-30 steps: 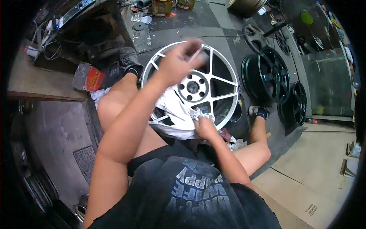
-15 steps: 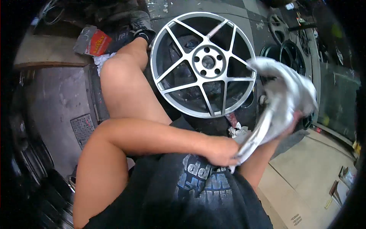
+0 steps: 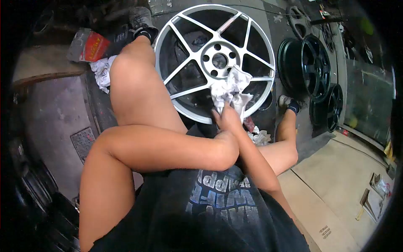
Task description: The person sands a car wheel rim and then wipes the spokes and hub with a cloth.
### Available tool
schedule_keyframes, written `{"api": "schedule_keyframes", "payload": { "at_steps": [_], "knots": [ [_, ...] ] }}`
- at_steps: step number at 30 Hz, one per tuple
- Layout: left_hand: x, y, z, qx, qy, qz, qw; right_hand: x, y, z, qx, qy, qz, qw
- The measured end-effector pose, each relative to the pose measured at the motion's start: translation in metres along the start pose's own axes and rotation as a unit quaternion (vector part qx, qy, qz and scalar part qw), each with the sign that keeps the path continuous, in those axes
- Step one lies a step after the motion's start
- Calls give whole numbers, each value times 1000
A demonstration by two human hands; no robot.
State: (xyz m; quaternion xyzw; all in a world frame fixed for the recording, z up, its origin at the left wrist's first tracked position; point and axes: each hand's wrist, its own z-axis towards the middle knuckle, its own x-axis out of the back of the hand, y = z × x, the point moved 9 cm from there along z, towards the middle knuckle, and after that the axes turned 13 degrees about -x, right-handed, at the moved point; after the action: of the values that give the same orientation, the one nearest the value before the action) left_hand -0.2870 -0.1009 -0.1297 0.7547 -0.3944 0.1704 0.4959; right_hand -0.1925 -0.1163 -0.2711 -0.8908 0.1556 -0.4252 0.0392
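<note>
A crumpled white cloth (image 3: 231, 88) is bunched in my right hand (image 3: 230, 118), whose fingers are closed on it. The cloth lies over the lower spokes of a silver alloy wheel rim (image 3: 173, 93), just below its hub. My left hand (image 3: 227, 142) is bent at the wrist close against my right wrist. Its fingers are hidden, so its grip cannot be made out. The rim lies face up between my legs, its star-like spokes and several bolt holes showing.
Dark green wheel rims (image 3: 310, 67) stand on the right beside my foot. A red and grey box (image 3: 90, 45) and a white rag (image 3: 100, 73) lie at left. Another crumpled rag (image 3: 261, 137) sits below the rim. A glass panel (image 3: 367, 101) leans far right.
The cloth was spread and blurred in motion on the right, with my left hand at its lower end. Now it is bunched up and lies on the rim. Both hands have moved closer together.
</note>
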Motion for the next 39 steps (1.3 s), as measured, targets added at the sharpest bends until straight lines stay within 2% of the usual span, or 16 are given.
{"api": "schedule_keyframes", "payload": {
  "at_steps": [5, 7, 9, 12, 14, 17, 19, 22, 24, 26, 27, 30, 32, 34, 37, 39],
  "knots": [
    [0, 15, 9, -46, -3, 15, 999, 6, 3, -24, 43, -82, -113, 989],
    [-24, 5, 51, -34, -31, 43, 998, -4, -2, 8, 62, -95, -48, 992],
    [-24, -3, 53, -16, -58, 77, 995, -17, 2, 48, -47, -229, 73, 969],
    [-10, -51, 39, 76, -9, -59, 995, -78, 23, 107, -28, -244, 139, 959],
    [-41, -81, 97, 107, -50, -88, 989, -51, 2, 83, -19, -260, 68, 963],
    [-14, -57, 58, 39, 15, -76, 996, -13, -14, 28, -1, -214, -106, 971],
    [8, -26, 36, -44, 80, -53, 994, -13, 18, 10, 28, -87, -108, 990],
    [35, 16, 13, -158, 206, -38, 965, 30, 50, -30, -3, -80, -76, 994],
    [48, 32, 3, -202, 287, -94, 932, 54, 152, -24, -93, -87, 45, 991],
    [59, 45, -9, -245, 300, -131, 913, 95, 254, -23, -180, -50, 381, 905],
    [62, 50, -10, -267, 323, -163, 893, 120, 267, -36, -187, -28, 585, 789],
    [73, 57, -20, -304, 378, -224, 846, 191, 186, -87, 27, -108, 745, 657],
    [82, 70, -25, -367, 402, -240, 804, 213, 159, -91, 86, -41, 736, 670],
    [82, 77, -22, -375, 388, -237, 808, 209, 141, -68, 82, 59, 649, 754],
    [79, 74, -16, -364, 392, -231, 813, 152, 94, -21, 58, 121, 264, 955],
    [78, 65, -16, -344, 411, -226, 813, 87, 50, -9, 76, 63, -12, 995]
  ]
}}
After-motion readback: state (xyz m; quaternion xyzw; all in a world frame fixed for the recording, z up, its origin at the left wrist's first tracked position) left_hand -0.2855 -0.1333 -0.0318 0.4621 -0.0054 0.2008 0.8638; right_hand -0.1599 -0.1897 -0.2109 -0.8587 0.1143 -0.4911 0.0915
